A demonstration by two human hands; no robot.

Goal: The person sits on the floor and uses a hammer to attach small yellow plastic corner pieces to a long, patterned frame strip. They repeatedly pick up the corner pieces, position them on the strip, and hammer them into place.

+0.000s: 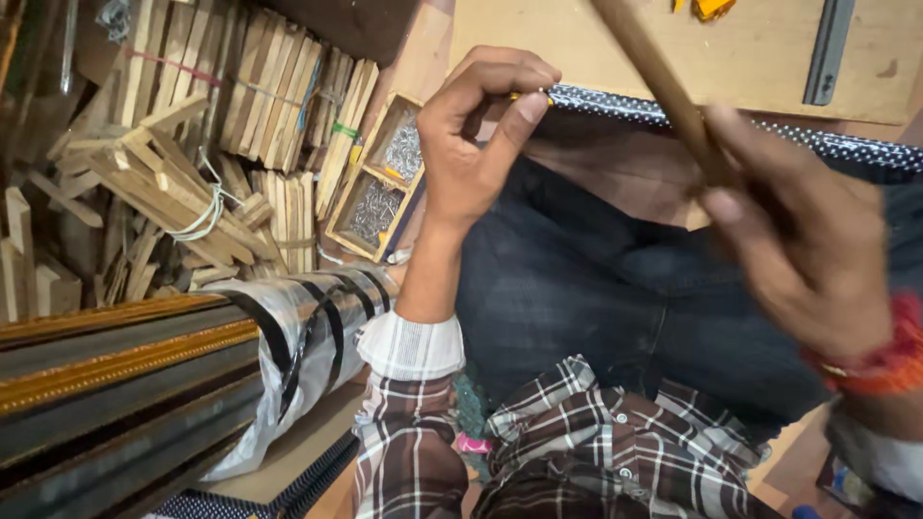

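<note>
My left hand is raised over my lap, thumb and fingers pinched on a small nail with a yellowish tip at the edge of a dark dotted frame strip. My right hand, blurred by motion, grips a wooden handle that slants up toward the top of the view; its head is out of sight. A red thread band sits on that wrist. Both hands are above my dark jeans and plaid shirt.
A wooden board lies beyond the frame strip with a metal ruler on it. A divided wooden box of small nails sits to the left. Bundled wooden sticks pile at far left. Wrapped gold-trimmed mouldings lie at lower left.
</note>
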